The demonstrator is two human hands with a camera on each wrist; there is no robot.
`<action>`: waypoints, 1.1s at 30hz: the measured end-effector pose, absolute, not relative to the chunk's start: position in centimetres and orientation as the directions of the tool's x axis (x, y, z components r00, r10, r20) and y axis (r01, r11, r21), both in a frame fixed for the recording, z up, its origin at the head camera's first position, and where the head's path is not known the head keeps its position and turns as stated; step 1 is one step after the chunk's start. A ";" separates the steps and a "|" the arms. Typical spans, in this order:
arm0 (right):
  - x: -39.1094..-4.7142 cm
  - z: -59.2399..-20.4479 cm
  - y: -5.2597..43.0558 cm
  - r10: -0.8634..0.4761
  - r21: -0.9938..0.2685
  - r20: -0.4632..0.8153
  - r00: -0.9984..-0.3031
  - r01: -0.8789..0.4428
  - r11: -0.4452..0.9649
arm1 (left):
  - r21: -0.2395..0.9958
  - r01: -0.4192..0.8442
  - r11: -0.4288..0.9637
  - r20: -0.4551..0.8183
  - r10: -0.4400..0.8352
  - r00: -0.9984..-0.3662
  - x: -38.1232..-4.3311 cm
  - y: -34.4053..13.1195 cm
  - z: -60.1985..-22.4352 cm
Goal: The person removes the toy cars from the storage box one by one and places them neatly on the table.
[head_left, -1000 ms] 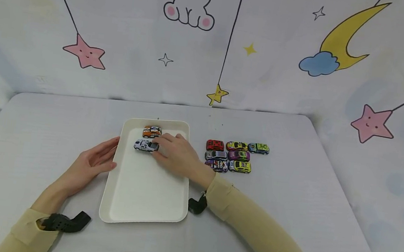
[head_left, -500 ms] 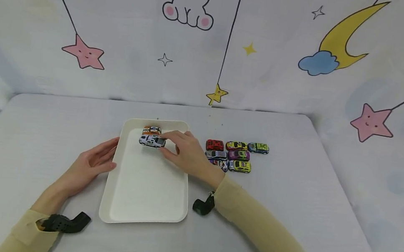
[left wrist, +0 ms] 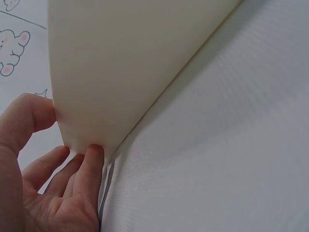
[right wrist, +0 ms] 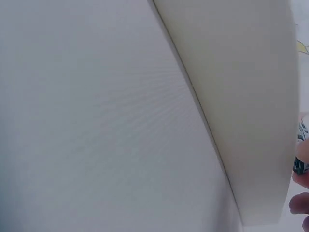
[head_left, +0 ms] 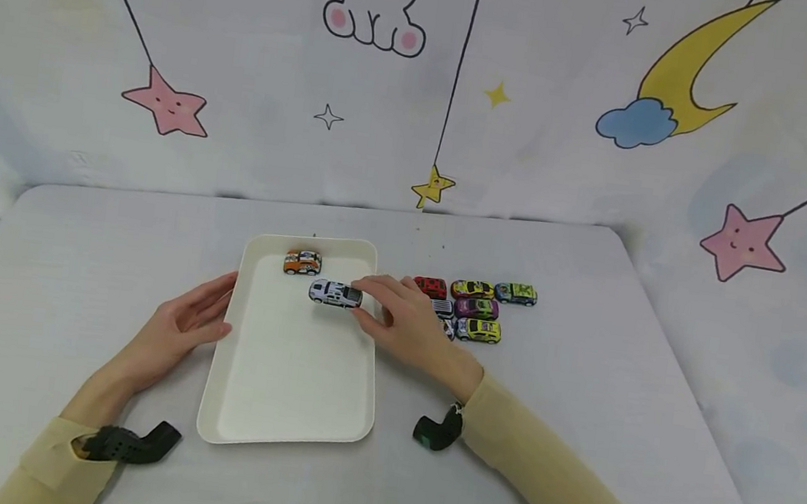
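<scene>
A white toy car point(head_left: 335, 293) with dark markings is pinched at its right end between the thumb and fingers of my right hand point(head_left: 413, 325). It is over the upper right part of a white tray point(head_left: 282, 439). In the right wrist view, part of this toy car point(right wrist: 300, 166) shows at the right edge beside the fingertips. My left hand point(head_left: 174, 333) rests against the tray's left side. In the left wrist view, its fingertips touch the outer wall of the tray point(left wrist: 111, 72). An orange and white toy car point(head_left: 302, 262) sits near the tray's far left corner.
Several toy cars stand grouped right of the tray, among them a red one point(head_left: 430, 287), a purple one point(head_left: 476, 308), a yellow one point(head_left: 479, 330) and a green-blue one point(head_left: 517, 293). My right hand hides some of them. A printed cloth point(head_left: 535, 167) hangs behind the table point(head_left: 581, 408).
The right hand has carried the white toy car rightward, away from the orange one and toward the tray's right wall. The left hand has stayed at the tray's side.
</scene>
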State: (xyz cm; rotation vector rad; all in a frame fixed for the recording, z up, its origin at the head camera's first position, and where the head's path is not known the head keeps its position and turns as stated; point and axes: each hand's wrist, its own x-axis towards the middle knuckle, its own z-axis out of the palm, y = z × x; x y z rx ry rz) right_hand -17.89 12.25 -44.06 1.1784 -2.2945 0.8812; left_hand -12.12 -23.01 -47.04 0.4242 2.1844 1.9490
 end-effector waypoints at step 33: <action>-16.6 -46.2 21.0 -0.364 -0.403 0.746 -0.558 -0.813 0.419 | 0.994 0.097 0.058 0.070 0.352 -0.934 -12.2 -23.0 -47.2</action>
